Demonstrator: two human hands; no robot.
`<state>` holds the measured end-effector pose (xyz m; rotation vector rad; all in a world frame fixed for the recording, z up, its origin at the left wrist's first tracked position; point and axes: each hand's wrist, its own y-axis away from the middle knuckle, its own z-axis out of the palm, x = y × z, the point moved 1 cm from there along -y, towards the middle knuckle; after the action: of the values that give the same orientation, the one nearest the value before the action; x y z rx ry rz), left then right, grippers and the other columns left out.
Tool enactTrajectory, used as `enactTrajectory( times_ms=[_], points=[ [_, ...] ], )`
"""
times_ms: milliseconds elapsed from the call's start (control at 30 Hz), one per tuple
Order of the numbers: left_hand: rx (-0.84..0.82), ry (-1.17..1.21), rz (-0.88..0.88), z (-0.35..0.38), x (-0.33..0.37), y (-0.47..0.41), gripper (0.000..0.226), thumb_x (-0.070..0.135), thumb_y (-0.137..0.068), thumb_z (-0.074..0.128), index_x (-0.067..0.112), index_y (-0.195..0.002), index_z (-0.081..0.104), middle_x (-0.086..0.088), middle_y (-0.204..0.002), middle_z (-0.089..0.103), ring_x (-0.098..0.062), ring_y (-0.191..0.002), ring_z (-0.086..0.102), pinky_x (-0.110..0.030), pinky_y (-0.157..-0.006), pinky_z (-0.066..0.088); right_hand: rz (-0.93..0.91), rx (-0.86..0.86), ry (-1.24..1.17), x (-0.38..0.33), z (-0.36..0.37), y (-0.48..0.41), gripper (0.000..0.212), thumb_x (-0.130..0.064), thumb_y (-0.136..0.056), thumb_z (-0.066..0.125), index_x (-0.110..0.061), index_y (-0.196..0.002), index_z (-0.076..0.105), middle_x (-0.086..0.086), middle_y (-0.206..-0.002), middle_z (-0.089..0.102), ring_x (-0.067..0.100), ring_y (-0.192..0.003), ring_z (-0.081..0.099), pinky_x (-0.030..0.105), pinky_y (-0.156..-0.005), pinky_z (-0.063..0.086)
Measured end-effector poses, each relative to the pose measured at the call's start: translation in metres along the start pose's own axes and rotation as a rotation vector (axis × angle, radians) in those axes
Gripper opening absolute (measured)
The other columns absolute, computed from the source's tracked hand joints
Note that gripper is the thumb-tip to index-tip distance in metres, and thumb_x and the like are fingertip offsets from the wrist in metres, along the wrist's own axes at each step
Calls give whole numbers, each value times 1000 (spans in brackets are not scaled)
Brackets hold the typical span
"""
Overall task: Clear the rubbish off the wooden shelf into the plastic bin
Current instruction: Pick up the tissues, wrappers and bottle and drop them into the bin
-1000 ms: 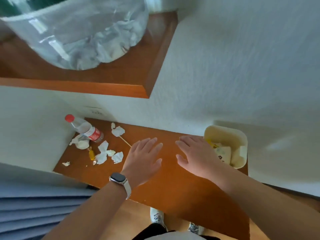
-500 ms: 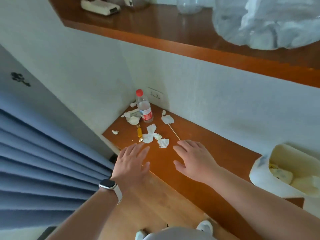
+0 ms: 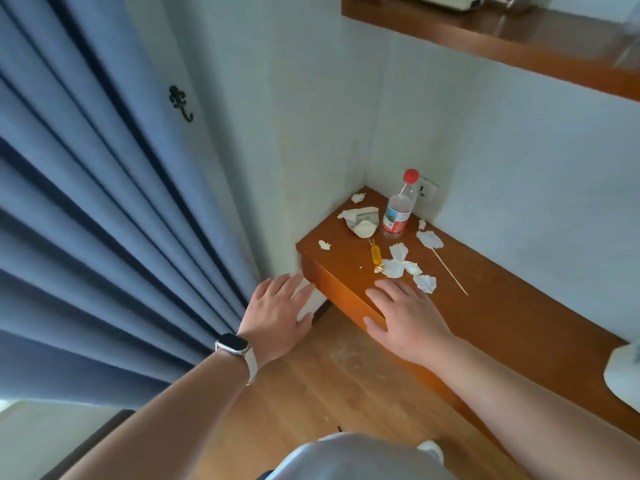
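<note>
The low wooden shelf [image 3: 502, 306] fills the corner, littered at its left end. There stands a clear bottle [image 3: 399, 209] with a red cap, beside a crumpled white wrapper [image 3: 362, 221], torn paper scraps [image 3: 401, 263], a yellow candy wrapper [image 3: 376, 256] and a thin wooden stick [image 3: 448, 270]. My right hand [image 3: 405, 315] hovers open over the shelf's front edge, fingertips just short of the scraps. My left hand [image 3: 277, 315], with a watch on the wrist, is open and off the shelf's left end. Only a sliver of the pale plastic bin [image 3: 623, 372] shows at the right edge.
A blue curtain [image 3: 104, 220] hangs along the left, with a black wall hook [image 3: 180, 102] beside it. An upper wooden shelf [image 3: 519, 36] juts out at top right. A wall socket [image 3: 427, 192] sits behind the bottle. Wooden floor lies below.
The view has swung left, pushing the bin almost out of frame. Both open hands have shifted left towards the littered end; the left hand is now off the shelf.
</note>
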<state>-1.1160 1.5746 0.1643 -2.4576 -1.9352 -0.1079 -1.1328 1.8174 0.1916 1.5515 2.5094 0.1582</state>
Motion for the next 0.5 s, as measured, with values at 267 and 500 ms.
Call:
enactTrajectory(
  times_ms=[267,500],
  points=[
    [2,40,20,5,-42,-7,51,49,-97,35,33,-145,29,3,-154,30,-23,-142,23,-43,-117,20,55,-5,37,-23,-4,-20,57,-53,-97,35,-23,-145,38,-1,-153,35,20,-141,31,39,-112,29],
    [-22,53,28,21,-51,-49,51,49,-95,38,31,-143,32,1,-150,38,-24,-138,32,-43,-113,27,117,-75,19,2,7,-51,57,-54,-98,34,-25,-147,34,-2,-156,31,19,-143,28,40,-113,29]
  ],
)
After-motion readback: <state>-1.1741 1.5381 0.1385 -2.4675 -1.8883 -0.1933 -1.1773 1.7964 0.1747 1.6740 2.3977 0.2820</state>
